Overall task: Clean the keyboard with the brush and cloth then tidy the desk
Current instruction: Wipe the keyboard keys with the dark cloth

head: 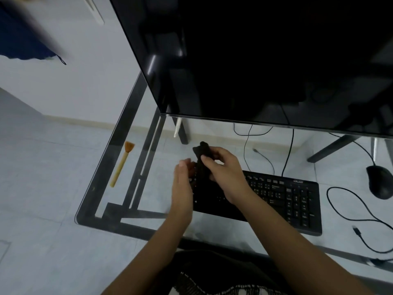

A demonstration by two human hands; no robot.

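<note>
Cloth (203,153) long axis near-far, right hand (225,173) pinching, over keyboard (287,199).

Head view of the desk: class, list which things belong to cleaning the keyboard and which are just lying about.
Job in hand:
keyboard
black cloth, pinched by the right hand
brush, lying to the left

Lying about:
monitor
mouse
loose cable

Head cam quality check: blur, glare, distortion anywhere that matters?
Head view: wide-angle bends the desk edges; monitor carries glare streaks; left hand slightly motion-blurred; blue thing top left badly smeared; dark cloth in the right hand barely separates from the black keyboard.
</note>
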